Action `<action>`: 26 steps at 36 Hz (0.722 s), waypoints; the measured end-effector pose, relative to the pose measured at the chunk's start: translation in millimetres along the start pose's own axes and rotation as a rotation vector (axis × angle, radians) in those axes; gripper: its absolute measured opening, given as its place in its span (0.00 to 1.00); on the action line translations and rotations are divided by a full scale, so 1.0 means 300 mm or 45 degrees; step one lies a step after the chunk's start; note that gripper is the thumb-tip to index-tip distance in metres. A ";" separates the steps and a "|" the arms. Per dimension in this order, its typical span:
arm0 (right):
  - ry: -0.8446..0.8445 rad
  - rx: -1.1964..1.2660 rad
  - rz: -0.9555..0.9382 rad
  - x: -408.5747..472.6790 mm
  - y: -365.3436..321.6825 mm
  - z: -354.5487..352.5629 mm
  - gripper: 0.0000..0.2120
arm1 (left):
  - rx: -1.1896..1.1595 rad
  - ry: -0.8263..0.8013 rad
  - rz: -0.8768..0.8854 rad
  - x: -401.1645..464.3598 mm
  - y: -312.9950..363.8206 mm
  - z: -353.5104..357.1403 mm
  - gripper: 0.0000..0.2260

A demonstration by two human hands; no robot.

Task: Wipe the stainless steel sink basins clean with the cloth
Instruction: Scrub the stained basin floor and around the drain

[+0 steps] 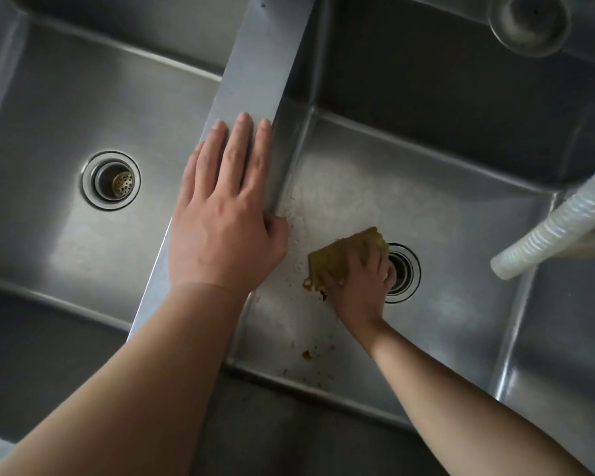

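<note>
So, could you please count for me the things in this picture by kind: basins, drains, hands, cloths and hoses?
Basins: 2, left basin and right basin
Drains: 2, left drain and right drain
Hands: 2, left hand and right hand
Cloths: 1, yellow cloth
Hoses: 1, ribbed hose
Total: 8

Single head-worn view, close, straight down over the two sink basins (426, 207)

My left hand (225, 214) lies flat, palm down, fingers straight and close together, thumb hooked over an edge, forearm bare and reaching forward. My right hand (356, 280) is lower and further right, palm down, fingers curled and pressing downward, its bare forearm running back toward me.
</note>
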State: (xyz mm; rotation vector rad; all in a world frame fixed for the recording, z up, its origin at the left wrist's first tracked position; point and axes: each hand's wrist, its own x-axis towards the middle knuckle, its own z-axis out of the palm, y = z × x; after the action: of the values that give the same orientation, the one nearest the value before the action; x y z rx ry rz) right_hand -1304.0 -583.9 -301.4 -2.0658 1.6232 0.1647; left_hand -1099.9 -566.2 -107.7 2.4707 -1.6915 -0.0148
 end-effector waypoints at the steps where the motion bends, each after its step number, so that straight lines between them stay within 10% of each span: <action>1: -0.031 0.001 0.052 -0.005 0.002 0.002 0.31 | -0.003 0.006 -0.001 0.000 0.000 0.000 0.39; 21: 0.366 0.343 -0.011 0.228 0.048 -0.277 0.19 | -0.003 0.006 -0.003 -0.001 0.002 0.001 0.39; 26: 0.334 0.826 0.024 0.413 0.005 -0.395 0.17 | -0.001 -0.020 -0.011 -0.001 0.000 0.000 0.40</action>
State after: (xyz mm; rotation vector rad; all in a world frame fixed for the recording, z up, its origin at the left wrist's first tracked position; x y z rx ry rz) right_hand -1295.2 -746.7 -247.9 -1.6076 1.5661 -0.5767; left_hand -1100.1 -566.0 -107.6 2.4835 -1.6871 -0.0357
